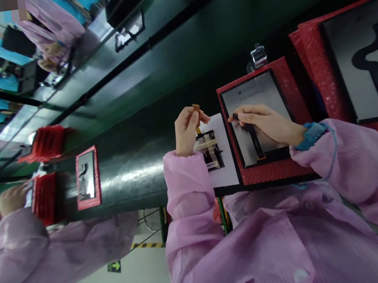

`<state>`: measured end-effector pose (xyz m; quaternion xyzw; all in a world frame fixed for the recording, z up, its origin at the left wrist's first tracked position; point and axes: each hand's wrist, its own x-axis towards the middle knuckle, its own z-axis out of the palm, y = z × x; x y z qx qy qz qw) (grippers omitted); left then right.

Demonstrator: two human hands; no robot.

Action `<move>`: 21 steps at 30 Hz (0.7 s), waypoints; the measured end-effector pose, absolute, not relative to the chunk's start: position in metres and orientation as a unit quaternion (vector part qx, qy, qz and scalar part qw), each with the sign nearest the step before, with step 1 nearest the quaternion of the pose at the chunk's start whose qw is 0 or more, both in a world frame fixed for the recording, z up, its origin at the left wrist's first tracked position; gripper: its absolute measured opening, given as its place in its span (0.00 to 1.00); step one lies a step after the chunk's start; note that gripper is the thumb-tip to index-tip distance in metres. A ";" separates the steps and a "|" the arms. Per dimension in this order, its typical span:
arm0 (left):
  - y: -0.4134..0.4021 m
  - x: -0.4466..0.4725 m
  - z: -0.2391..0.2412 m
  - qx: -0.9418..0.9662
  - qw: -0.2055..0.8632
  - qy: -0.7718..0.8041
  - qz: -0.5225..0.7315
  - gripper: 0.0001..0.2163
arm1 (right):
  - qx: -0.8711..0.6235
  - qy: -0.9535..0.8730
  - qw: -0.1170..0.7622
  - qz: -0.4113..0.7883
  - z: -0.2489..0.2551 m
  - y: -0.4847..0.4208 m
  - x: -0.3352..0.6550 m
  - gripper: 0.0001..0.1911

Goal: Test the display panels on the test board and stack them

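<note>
My left hand (187,128) pinches the end of an orange flex cable (198,128), which rises from a small black circuit board (214,156) with a barcode label. That board lies on a white sheet (229,168). To its right, my right hand (264,120) grips the dark end of a black ribbon cable (256,142) between thumb and finger. The ribbon belongs to a display panel (265,87), grey side up, on a red bubble-wrap sheet (296,109). Part of the panel and ribbon is hidden under my right hand.
A second display panel (342,61) rests on red wrap at far right. Behind mine stands a small shiny metal object (258,55). Along the green bench (131,153), another wrapped panel (87,178) lies left, near red stacks (45,200) and a co-worker's hand (13,199).
</note>
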<state>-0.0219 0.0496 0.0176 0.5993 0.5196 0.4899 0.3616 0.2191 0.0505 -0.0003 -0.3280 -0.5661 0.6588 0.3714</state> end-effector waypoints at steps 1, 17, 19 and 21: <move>0.048 -0.020 0.019 0.614 0.365 0.515 0.473 0.15 | -0.330 -0.587 0.364 0.644 0.002 0.050 0.219 0.16; 0.039 0.000 0.023 0.798 0.269 0.501 0.201 0.07 | -0.290 -0.821 0.330 0.364 -0.002 0.056 0.216 0.10; 0.038 0.002 0.024 0.801 0.270 0.497 0.197 0.07 | -0.301 -0.820 0.329 0.357 -0.001 0.056 0.215 0.09; 0.038 0.003 0.025 0.798 0.275 0.496 0.202 0.07 | -0.307 -0.821 0.324 0.355 -0.001 0.056 0.215 0.09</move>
